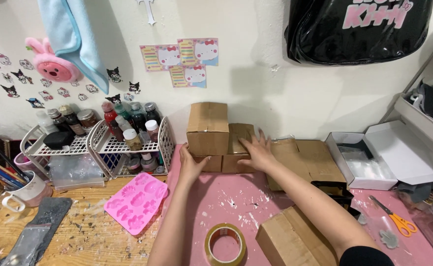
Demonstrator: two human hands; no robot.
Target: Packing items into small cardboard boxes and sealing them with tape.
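Bright, even indoor light falls from above and in front. The stacked cardboard boxes [207, 129] throw soft shadows on the white wall [285, 93]. The black bag [356, 29] shows glossy glare. Focus is sharp; wide-angle bending curves the edges.

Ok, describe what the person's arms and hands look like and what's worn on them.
Both forearms are bare, with no watch, bracelet or glove in view. The left hand and right hand show no rings that I can make out. A dark sleeve covers the right upper arm at the bottom edge.
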